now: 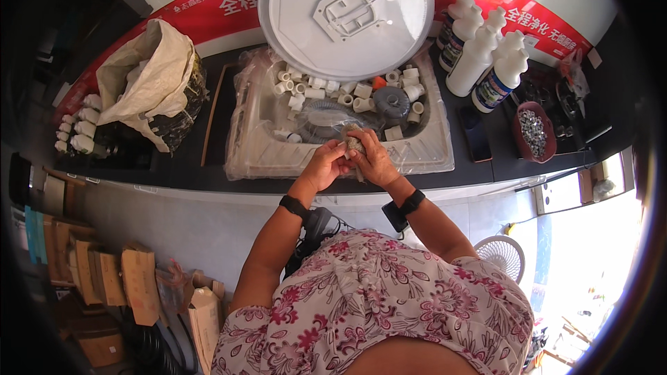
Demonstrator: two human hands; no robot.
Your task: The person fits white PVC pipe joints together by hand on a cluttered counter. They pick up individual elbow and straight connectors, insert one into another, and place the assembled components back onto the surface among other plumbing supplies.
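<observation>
White cloth top w/ pink floral print (403,285) is nearest, just below both hands. L hand (324,167) & R hand (376,161) are drawn close, fingers pinching a small grey-tan, rough-looking piece (353,140) btwn them, above the near side of a plastic-wrapped grey sink (434,156); material unclear. Step in hand: prob. working this piece by fingertip. Loose white plastic pipe fittings (363,105) lie beyond the fingers, w/ a grey ribbed coil (392,102) ahead of R hand. Next move prob. calls for L to steady, R to turn or rub, w/o dropping it.
</observation>
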